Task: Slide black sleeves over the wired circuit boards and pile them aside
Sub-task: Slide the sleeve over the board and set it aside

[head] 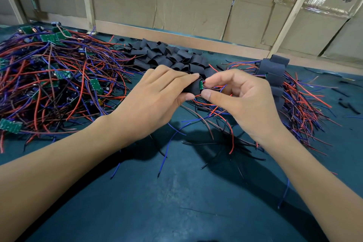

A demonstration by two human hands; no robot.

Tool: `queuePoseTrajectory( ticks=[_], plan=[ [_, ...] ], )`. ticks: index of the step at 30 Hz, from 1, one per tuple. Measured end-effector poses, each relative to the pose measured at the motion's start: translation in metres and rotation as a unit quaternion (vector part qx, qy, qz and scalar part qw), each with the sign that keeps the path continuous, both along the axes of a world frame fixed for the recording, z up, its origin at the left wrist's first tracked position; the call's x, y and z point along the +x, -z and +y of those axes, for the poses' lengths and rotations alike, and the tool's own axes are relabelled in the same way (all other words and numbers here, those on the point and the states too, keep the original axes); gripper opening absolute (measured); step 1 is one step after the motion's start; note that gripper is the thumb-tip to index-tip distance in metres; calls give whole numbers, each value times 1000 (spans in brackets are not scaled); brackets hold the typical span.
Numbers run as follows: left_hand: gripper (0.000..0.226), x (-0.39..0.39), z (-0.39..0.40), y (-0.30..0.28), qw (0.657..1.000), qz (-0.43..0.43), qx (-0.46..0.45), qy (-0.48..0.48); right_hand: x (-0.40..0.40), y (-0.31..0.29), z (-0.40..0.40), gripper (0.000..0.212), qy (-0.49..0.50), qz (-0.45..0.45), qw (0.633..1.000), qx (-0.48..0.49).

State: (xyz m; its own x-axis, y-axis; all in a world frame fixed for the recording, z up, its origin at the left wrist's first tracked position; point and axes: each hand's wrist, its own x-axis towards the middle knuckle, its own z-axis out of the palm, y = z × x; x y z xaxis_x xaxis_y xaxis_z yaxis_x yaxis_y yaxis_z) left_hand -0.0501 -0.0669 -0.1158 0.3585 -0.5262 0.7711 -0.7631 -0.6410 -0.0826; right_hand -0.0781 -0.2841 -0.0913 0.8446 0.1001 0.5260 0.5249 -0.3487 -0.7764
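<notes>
The head view showed the left hand (157, 92) pinching a black sleeve (193, 87) between thumb and fingers, just above the green table (176, 192). The right hand (241, 100) pinched the red and blue wires (213, 86) next to the sleeve's open end. A small green bit of the circuit board (201, 85) stuck out of the sleeve, so the board looked almost all the way in. The board could catch on the sleeve's edge if it went in crooked. A hard tug on the wires could bend them or pull one loose. The loose wire ends hanging under the sleeve could snag on stray wires lying on the table. Behind the sleeve sat the heap of empty sleeves (169, 55). Far left of the sleeve lay the big tangle of bare boards (59, 76) and their wires. Right of the sleeve lay the finished pile (275, 76), with its wires spread out toward the person. Those spread wires lay in the path to that pile, so a new piece could tangle there. Cardboard walls (196, 10) stood behind everything.
</notes>
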Motion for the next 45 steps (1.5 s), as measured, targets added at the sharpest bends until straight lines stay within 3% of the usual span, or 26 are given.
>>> queuePoseTrajectory(
  ticks=[2, 8, 14, 19, 23, 30, 33, 36, 41, 45],
  plan=[
    [37, 0, -1, 0, 1000, 4, -5, 7, 0, 0, 0, 9, -4, 17, 1000, -4],
    [38, 1, -3, 1, 999, 34, -13, 26, 0, -1, -1, 14, -21, 19, 999, -15],
    [43, -3, -8, 3, 996, 71, -20, 47, 3, -2, -9, 5, -38, 34, 999, -7],
    [43, -4, -11, 3, 995, 72, -23, 63, 5, 4, -5, 30, -52, 106, 993, 29],
    [43, -9, -9, 0, 993, 82, -23, 78, 6, 1, -8, 23, -56, 98, 993, -25],
    [48, -3, 6, -5, 988, 136, -16, -65, 7, -28, -57, 23, -38, 188, 968, -162],
    [48, 3, 13, -3, 977, 160, 0, -145, 7, -34, -73, 39, -8, 260, 937, -235],
    [50, 12, 17, 1, 951, 172, 22, -258, 10, -31, -78, 29, 8, 306, 900, -311],
    [55, 22, 34, 12, 876, 225, 90, -417, 8, -27, -74, 15, 8, 356, 881, -312],
    [56, 25, 33, 14, 870, 232, 103, -422, 2, -29, -68, 22, -5, 367, 890, -270]
  ],
)
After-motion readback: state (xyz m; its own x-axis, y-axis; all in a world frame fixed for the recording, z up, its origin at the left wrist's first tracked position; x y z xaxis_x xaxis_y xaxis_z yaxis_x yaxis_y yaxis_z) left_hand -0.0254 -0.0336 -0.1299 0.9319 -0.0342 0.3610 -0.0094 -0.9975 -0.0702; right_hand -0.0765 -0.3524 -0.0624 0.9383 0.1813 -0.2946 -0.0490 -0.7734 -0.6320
